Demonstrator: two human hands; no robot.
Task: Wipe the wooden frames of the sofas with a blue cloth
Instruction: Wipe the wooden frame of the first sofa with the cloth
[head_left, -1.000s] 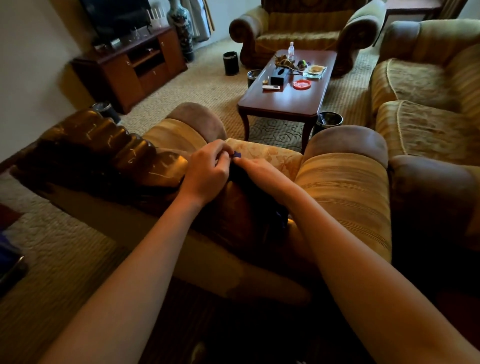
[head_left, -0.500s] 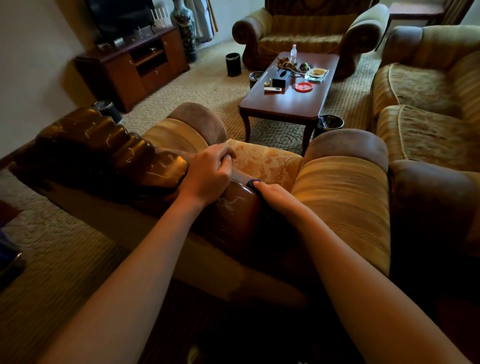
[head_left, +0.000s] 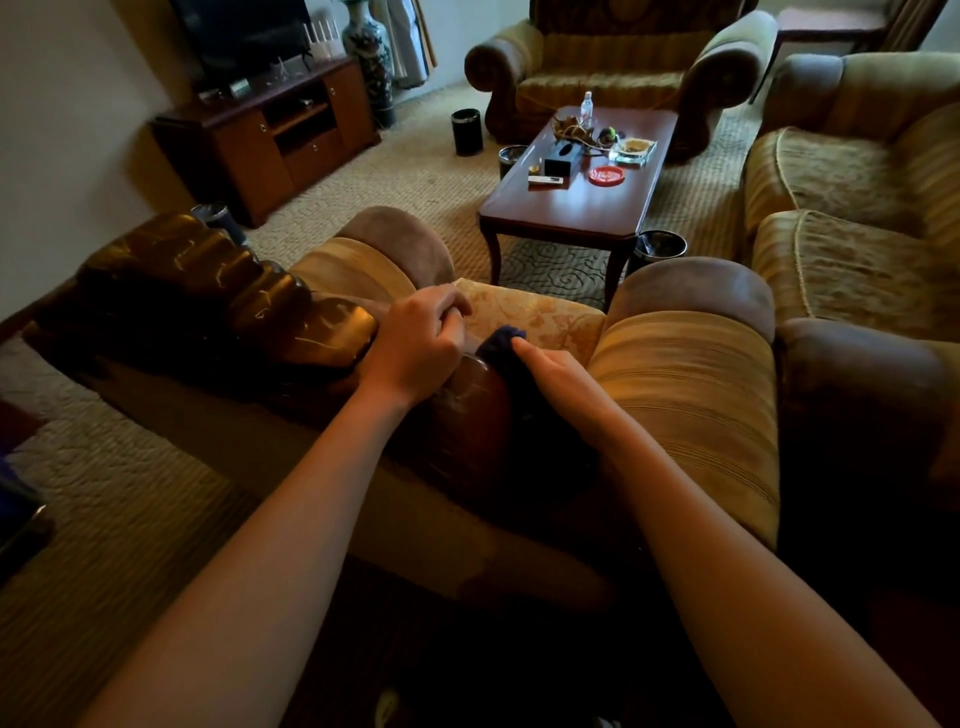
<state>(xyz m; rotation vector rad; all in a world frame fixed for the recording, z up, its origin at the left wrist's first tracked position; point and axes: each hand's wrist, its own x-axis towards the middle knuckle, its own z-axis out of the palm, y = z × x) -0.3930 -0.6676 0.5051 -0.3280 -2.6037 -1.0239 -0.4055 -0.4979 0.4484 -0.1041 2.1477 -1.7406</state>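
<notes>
Room: I see a carpeted lounge with sofas around a desk.
Frame: carved glossy wood on top of the near sofa's back.
Cloth: blue, lying on the frame beside the seat cushion.
Right hand: grip clenched around the cloth, pressing it to the wood.
Left hand: fingers curled over the frame's edge, just beside the cloth.

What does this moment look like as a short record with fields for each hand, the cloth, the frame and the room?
left hand: left hand rests curled on the wooden frame top, holding nothing visible
right hand: right hand presses the blue cloth against the frame
cloth: dark blue, bunched under the fingers
frame: glossy carved wood along the armchair back
room: coffee table ahead, TV cabinet at left
</notes>
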